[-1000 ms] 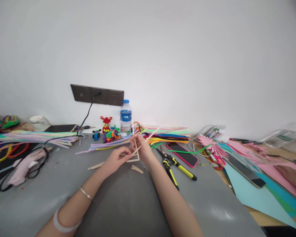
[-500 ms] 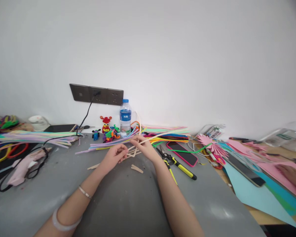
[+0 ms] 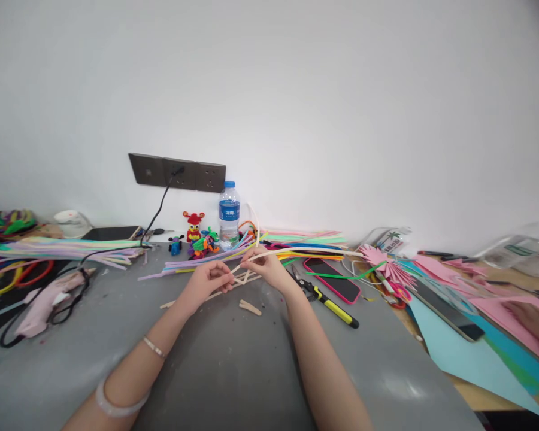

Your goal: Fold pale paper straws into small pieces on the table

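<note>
Between my two hands runs a cream pipe cleaner, its long free end stretching right toward the pink paper fan. My left hand pinches it near its left part. My right hand grips it with thumb and fingertips just beside. Another cream stem rises behind the right hand and curves over at the top. Below the hands, cream lengths cross at angles; whether they join the held one I cannot tell. A short folded cream piece lies on the grey mat in front.
Yellow-handled pliers and a pink-edged phone lie right of my forearm. Behind stand a water bottle and a red figure. A corded pink glue gun lies left. Another person's hand rests on pink paper at right.
The pipe cleaner's free end has swung lower and farther right. My right hand has shifted slightly right, and its forearm now covers one plier handle. Both hands keep their pinch.
</note>
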A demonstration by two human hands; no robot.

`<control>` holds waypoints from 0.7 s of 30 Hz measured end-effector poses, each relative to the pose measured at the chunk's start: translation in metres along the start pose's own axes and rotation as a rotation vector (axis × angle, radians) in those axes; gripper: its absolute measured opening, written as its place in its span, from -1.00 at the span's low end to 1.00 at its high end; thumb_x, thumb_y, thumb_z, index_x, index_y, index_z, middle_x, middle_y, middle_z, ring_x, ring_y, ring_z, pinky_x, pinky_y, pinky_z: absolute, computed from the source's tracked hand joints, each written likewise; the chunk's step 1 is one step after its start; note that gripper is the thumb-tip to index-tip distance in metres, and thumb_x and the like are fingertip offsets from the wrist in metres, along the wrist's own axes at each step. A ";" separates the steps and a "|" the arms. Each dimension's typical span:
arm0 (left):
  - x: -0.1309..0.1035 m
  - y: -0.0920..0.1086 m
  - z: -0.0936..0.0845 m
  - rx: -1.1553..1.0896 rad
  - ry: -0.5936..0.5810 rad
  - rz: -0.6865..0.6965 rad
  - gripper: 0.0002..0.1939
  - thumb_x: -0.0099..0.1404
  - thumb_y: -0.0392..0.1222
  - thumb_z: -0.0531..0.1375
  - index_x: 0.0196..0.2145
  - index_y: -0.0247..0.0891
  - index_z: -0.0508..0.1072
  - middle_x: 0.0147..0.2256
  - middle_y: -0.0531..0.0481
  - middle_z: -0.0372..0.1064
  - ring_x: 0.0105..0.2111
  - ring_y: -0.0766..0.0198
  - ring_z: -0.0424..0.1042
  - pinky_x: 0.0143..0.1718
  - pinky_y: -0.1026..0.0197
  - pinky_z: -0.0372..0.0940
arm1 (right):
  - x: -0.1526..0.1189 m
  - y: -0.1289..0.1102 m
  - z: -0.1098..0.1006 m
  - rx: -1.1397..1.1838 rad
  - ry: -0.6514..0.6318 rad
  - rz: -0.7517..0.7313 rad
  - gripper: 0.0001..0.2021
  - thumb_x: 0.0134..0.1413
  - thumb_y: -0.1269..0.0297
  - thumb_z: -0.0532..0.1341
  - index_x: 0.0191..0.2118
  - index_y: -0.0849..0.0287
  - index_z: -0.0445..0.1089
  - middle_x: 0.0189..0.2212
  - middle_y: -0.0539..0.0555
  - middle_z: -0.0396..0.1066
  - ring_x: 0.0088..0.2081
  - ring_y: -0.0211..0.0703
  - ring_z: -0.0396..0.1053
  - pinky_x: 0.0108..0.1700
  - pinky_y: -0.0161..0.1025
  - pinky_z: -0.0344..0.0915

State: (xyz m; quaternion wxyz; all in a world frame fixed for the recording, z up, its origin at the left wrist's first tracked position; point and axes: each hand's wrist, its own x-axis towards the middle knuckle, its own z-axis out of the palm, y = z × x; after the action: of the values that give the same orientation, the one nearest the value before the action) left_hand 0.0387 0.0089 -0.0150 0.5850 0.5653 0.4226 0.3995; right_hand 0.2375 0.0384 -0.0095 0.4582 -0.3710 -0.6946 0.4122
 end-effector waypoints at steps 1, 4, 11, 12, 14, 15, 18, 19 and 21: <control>0.000 -0.001 0.000 0.000 -0.006 -0.011 -0.67 0.02 0.01 0.35 -0.41 -0.29 0.41 -0.48 -0.06 0.53 -0.53 0.28 0.47 -0.48 0.26 0.38 | 0.000 0.001 -0.001 -0.026 0.014 -0.017 -0.83 -0.07 0.18 0.36 -0.44 0.17 0.46 -0.43 0.02 0.37 -0.33 -0.19 0.27 -0.32 -0.29 0.21; 0.002 -0.003 -0.001 0.017 0.004 -0.028 -0.68 0.00 -0.01 0.36 -0.42 -0.29 0.41 -0.49 -0.06 0.53 -0.53 0.27 0.47 -0.47 0.25 0.38 | 0.001 0.000 -0.005 0.012 0.051 -0.015 -0.81 -0.09 0.16 0.37 -0.46 0.17 0.45 -0.45 0.03 0.36 -0.39 -0.20 0.26 -0.37 -0.27 0.20; 0.002 -0.003 -0.001 0.003 0.051 -0.007 -0.67 0.01 0.02 0.35 -0.45 -0.31 0.43 -0.51 -0.04 0.51 -0.53 0.30 0.45 -0.43 0.24 0.38 | -0.001 -0.015 -0.009 0.267 0.142 0.063 -0.76 -0.05 0.12 0.34 -0.40 0.14 0.32 -0.61 -0.07 0.31 -0.57 -0.28 0.24 -0.51 -0.32 0.14; 0.002 -0.003 -0.001 -0.014 0.062 0.001 -0.66 0.01 0.02 0.36 -0.44 -0.31 0.43 -0.49 -0.05 0.52 -0.52 0.29 0.46 -0.41 0.23 0.40 | -0.002 -0.017 -0.008 0.285 0.113 0.067 -0.75 -0.03 0.12 0.33 -0.40 0.14 0.30 -0.59 -0.07 0.34 -0.55 -0.27 0.28 -0.49 -0.32 0.16; 0.002 -0.003 0.001 -0.053 0.096 0.033 -0.64 -0.01 0.04 0.37 -0.43 -0.30 0.43 -0.46 -0.06 0.53 -0.47 0.26 0.49 -0.36 0.20 0.42 | -0.003 -0.019 -0.006 0.292 0.040 0.048 -0.75 -0.03 0.14 0.33 -0.42 0.14 0.27 -0.52 -0.03 0.38 -0.49 -0.24 0.33 -0.45 -0.30 0.21; 0.002 -0.003 0.002 -0.071 0.115 0.053 -0.63 -0.02 0.05 0.38 -0.43 -0.30 0.43 -0.46 -0.06 0.53 -0.46 0.24 0.50 -0.34 0.19 0.43 | -0.003 -0.019 -0.004 0.283 0.007 0.029 -0.75 -0.04 0.16 0.34 -0.43 0.15 0.27 -0.48 -0.02 0.39 -0.46 -0.24 0.34 -0.42 -0.29 0.23; 0.002 -0.003 0.005 -0.100 0.163 0.105 -0.61 -0.03 0.08 0.38 -0.43 -0.28 0.42 -0.48 -0.01 0.51 -0.44 0.21 0.51 -0.34 0.16 0.44 | -0.004 -0.020 -0.002 0.220 -0.036 -0.021 -0.74 -0.07 0.19 0.36 -0.46 0.16 0.27 -0.45 -0.02 0.37 -0.43 -0.24 0.31 -0.37 -0.28 0.23; 0.002 -0.003 0.005 -0.099 0.175 0.117 -0.60 -0.04 0.09 0.38 -0.43 -0.27 0.41 -0.49 0.01 0.49 -0.44 0.21 0.51 -0.34 0.17 0.44 | -0.004 -0.020 -0.001 0.193 -0.034 -0.028 -0.74 -0.08 0.19 0.37 -0.47 0.16 0.28 -0.48 -0.02 0.35 -0.45 -0.25 0.29 -0.39 -0.29 0.21; 0.002 -0.003 0.006 -0.094 0.197 0.139 -0.60 -0.03 0.10 0.37 -0.43 -0.27 0.41 -0.52 0.03 0.47 -0.44 0.22 0.50 -0.35 0.18 0.44 | -0.004 -0.020 0.001 0.142 -0.027 -0.033 -0.75 -0.07 0.18 0.37 -0.48 0.16 0.29 -0.53 -0.05 0.30 -0.50 -0.29 0.21 -0.44 -0.32 0.13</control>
State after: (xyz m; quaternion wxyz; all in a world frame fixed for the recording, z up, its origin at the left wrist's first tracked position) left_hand 0.0449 0.0087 -0.0180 0.5377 0.5231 0.4186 0.5119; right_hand 0.2346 0.0269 0.0069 0.4808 -0.3204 -0.6759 0.4576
